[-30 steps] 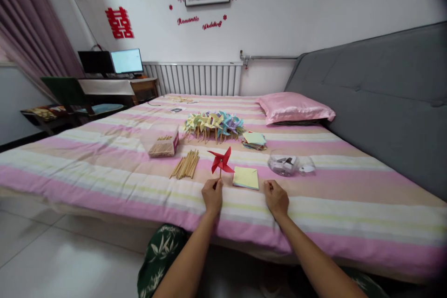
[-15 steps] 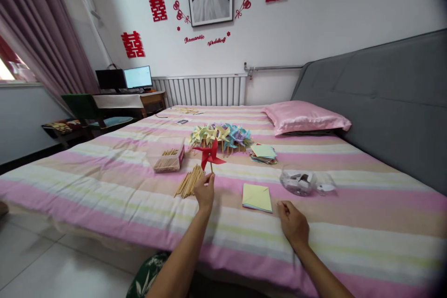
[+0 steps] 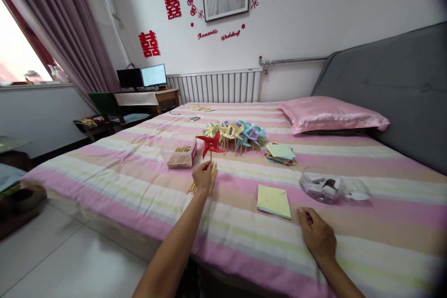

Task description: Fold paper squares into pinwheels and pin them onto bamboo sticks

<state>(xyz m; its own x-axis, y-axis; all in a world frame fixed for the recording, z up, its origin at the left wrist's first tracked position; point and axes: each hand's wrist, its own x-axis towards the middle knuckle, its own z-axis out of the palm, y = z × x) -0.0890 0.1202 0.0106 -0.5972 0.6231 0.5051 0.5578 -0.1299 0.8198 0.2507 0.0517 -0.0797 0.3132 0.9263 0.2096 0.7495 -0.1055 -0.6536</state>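
My left hand (image 3: 202,176) pinches the stick of a red paper pinwheel (image 3: 210,143) upright; my right hand (image 3: 316,235) rests loosely curled on the striped bedspread (image 3: 104,167), near the yellow paper square (image 3: 274,200)

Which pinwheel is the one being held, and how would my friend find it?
Look at the big striped bed, then find the left hand stretched out over its middle. The red pinwheel stands up on a stick from that hand. The pile of pinwheels just behind it is yellow, blue and purple; this one alone is red.
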